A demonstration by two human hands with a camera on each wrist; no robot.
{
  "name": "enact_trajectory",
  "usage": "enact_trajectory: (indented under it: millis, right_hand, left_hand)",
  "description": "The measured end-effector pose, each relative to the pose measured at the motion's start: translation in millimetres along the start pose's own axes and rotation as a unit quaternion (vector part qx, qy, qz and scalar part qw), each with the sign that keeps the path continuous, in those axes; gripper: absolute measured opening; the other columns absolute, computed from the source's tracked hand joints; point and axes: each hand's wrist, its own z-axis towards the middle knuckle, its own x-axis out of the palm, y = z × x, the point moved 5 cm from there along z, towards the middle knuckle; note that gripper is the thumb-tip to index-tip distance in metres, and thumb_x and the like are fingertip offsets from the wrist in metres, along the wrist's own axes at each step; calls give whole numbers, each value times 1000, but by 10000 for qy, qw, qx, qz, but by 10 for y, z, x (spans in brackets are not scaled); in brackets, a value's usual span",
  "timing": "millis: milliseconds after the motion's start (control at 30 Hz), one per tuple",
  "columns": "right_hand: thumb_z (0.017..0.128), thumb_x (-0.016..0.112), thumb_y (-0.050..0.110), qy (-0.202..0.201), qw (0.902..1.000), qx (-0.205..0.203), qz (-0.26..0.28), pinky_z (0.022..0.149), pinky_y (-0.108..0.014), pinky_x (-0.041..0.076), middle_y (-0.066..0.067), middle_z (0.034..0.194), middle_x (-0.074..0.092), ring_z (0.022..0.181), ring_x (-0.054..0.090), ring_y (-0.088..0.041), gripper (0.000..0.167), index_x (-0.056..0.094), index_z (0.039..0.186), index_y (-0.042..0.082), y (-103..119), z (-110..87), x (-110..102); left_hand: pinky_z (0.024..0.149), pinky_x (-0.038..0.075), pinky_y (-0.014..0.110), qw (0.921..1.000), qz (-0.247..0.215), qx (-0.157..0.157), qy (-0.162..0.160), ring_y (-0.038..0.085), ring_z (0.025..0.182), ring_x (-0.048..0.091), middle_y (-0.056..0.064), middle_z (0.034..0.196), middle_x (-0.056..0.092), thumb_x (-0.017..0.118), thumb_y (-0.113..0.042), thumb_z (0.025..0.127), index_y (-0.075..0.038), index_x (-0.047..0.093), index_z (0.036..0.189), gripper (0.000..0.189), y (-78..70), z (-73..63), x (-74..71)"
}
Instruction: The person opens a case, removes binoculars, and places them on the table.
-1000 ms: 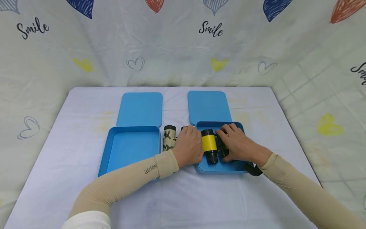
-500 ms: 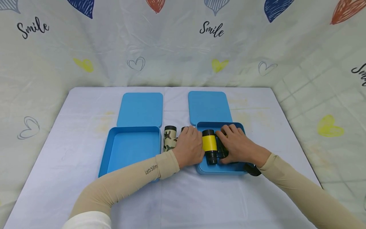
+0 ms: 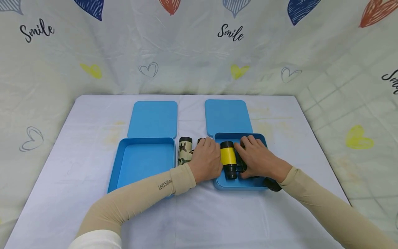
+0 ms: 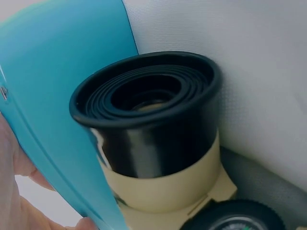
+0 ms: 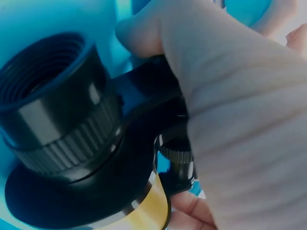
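Note:
Yellow-and-black binoculars lie inside the right blue box, one yellow barrel showing. My right hand grips their right half, which it mostly hides. In the right wrist view its thumb and fingers come round the binoculars by the bridge. My left hand holds the box's left wall; in the left wrist view fingers lie along the blue wall. Camouflage binoculars stand between the two boxes, partly behind the left hand. Their black eyecup and a compass show close up.
A second blue box lies uncovered at left, the left sleeve crossing its front. Two flat blue lids lie behind the boxes on the white cloth. A black curved piece pokes over the right box's front corner under the right sleeve.
My right hand and wrist have shifted very slightly left, and the black curved piece by the sleeve has drawn slightly left too. The left hand stays in its place.

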Motion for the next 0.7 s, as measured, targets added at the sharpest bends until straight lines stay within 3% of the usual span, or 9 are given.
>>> enact_trajectory:
  millis: [300, 700]
  right_hand:
    - [51, 95, 66, -13, 9999, -46, -142, 68, -34, 29, -10, 94, 44, 84, 35, -24, 98, 54, 118, 7, 47, 6, -21]
    - [50, 92, 71, -117, 9987, -59, -487, 71, -36, 33, -12, 96, 46, 86, 37, -26, 101, 54, 119, 7, 90, -12, -40]
  left_hand:
    - [69, 35, 30, 9999, 105, 4, -43, 18, 73, 44, -1, 76, 49, 45, -41, 101, -14, 58, 87, 32, -3, -13, -20]
    - [69, 36, 29, 9999, 130, 57, -25, 19, 74, 45, 0, 76, 51, 45, -41, 102, -13, 59, 89, 33, 3, -27, -29]
